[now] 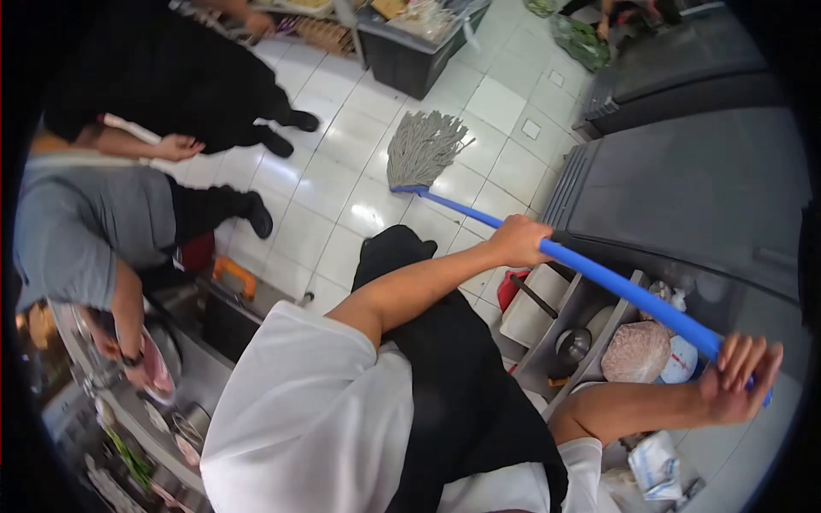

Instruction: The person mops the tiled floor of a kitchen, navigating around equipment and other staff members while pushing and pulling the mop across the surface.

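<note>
1. Mop head (pixel 423 150) lies flat on the white tiled floor (pixel 342 197), upper middle of the frame, strands fanned away from the person.
2. Left hand (pixel 517 242) is wrapped fully round the blue handle (pixel 616 286) at mid-frame. Right hand (pixel 740 380), lower right, cups the handle's end with its fingers half spread, a loose hold.
3. Mopping looks under way. The tiles shine all over, so wet and dry patches cannot be told apart, nor how much floor is left.
4. A person in grey (pixel 77 222) at the left edge and the shelves (pixel 564 342) at lower right cover parts of the floor. Dark, warped frame edges blur the rest.
</note>
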### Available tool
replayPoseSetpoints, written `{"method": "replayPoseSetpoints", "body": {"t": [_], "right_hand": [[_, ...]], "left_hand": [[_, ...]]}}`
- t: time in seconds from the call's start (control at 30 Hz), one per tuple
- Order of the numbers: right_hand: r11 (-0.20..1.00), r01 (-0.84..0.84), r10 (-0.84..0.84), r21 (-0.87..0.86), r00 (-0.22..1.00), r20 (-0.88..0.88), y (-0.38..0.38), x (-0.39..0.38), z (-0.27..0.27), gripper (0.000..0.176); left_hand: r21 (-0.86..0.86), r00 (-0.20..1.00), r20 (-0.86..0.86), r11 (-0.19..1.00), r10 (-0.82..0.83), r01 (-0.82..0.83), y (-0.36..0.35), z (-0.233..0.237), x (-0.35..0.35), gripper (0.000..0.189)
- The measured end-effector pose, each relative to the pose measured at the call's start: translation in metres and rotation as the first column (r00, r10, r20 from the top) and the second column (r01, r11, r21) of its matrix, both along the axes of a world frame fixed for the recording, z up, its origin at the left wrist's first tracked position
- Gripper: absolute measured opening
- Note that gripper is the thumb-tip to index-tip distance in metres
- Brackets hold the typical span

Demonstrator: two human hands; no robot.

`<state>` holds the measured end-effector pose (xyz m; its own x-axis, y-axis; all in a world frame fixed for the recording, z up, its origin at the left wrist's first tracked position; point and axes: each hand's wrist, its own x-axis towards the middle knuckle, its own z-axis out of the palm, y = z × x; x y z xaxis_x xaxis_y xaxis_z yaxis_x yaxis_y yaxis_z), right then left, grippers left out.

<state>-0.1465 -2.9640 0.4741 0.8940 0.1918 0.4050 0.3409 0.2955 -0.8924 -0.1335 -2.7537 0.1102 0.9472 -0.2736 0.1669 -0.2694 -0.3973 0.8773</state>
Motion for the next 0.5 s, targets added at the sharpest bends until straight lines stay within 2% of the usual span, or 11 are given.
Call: {"method": "replayPoseSetpoints", "body": {"t": [0.07, 0.1, 0.17, 0.2, 0.23, 0.27, 0.3, 0.37, 0.4, 0.43, 0.5], "right_hand": [[0.960, -0.275, 0.277, 0.045, 0.959, -0.052, -0.009, -0.001, 0.003, 0.036], [0.988, -0.148, 0.146, 0.036, 0.988, 0.044, -0.027, 0.006, 0.004, 0.036], [0.998, -0.060, 0.057, 0.031, 0.993, 0.101, -0.020, 0.014, 0.001, 0.037], [0.966, 0.256, -0.250, -0.022, 0.957, 0.147, -0.003, 0.020, -0.002, 0.037], [0.834, 0.548, -0.524, -0.066, 0.824, 0.215, 0.014, 0.024, -0.002, 0.037], [0.850, 0.520, -0.496, -0.090, 0.845, 0.199, 0.030, 0.034, 0.010, 0.037], [0.753, 0.655, -0.653, 0.062, 0.755, -0.058, 0.049, 0.052, 0.029, 0.023], [0.645, 0.751, -0.686, 0.139, 0.650, -0.327, 0.077, 0.066, 0.019, 0.018], [0.760, 0.648, -0.647, 0.039, 0.761, -0.037, 0.089, 0.067, 0.002, 0.019], [0.837, 0.543, -0.514, -0.069, 0.823, 0.241, 0.103, 0.061, -0.016, 0.020], [0.880, 0.463, -0.426, -0.102, 0.866, 0.261, 0.143, 0.039, -0.042, 0.022]], "left_hand": [[0.041, 1.000, -0.020, 0.999, 0.019, -0.018, -0.004, -0.044, -0.021, 0.030], [0.077, 0.999, -0.036, 0.997, -0.020, 0.023, -0.015, -0.062, -0.028, 0.031], [0.001, 0.996, -0.059, 0.998, 0.069, -0.069, -0.028, -0.073, -0.031, 0.029], [-0.005, 0.990, -0.096, 0.995, 0.104, -0.105, -0.022, -0.062, -0.033, 0.029], [-0.020, 0.977, -0.161, 0.989, 0.139, -0.144, -0.016, -0.059, -0.039, 0.030], [-0.036, 0.960, -0.221, 0.982, 0.171, -0.183, -0.011, -0.058, -0.048, 0.031], [-0.039, 0.945, -0.260, 0.975, 0.201, -0.218, 0.007, -0.045, -0.061, 0.032], [-0.053, 0.908, -0.311, 0.948, 0.282, -0.313, 0.041, -0.034, -0.093, 0.033], [-0.005, 0.881, -0.337, 0.936, 0.331, -0.353, 0.052, -0.039, -0.114, 0.033], [0.054, 0.855, -0.352, 0.920, 0.381, -0.388, 0.062, -0.044, -0.141, 0.033], [0.079, 0.802, -0.342, 0.866, 0.489, -0.494, 0.072, -0.059, -0.196, 0.033]]}}
